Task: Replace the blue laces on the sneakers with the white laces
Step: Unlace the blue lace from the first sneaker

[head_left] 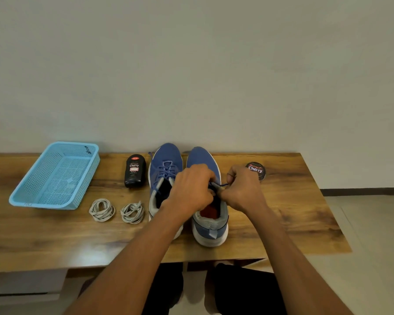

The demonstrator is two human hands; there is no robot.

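Two blue sneakers stand side by side on the wooden table [282, 223], toes toward the wall. The left sneaker [166, 160] has its blue lace threaded. Over the tongue of the right sneaker [210, 226] my left hand [191, 189] grips the blue lace [217, 184], and my right hand [243, 189] pinches the same lace just to the right. Most of that lace is hidden under my hands. Two coiled white laces lie to the left of the sneakers, one [101, 210] further left and the other [132, 212] closer.
A light blue plastic basket [55, 176] sits at the table's left. A black shoe polish bottle [134, 170] stands next to the left sneaker. A round polish tin [256, 170] lies right of my right hand. The wall runs just behind the table.
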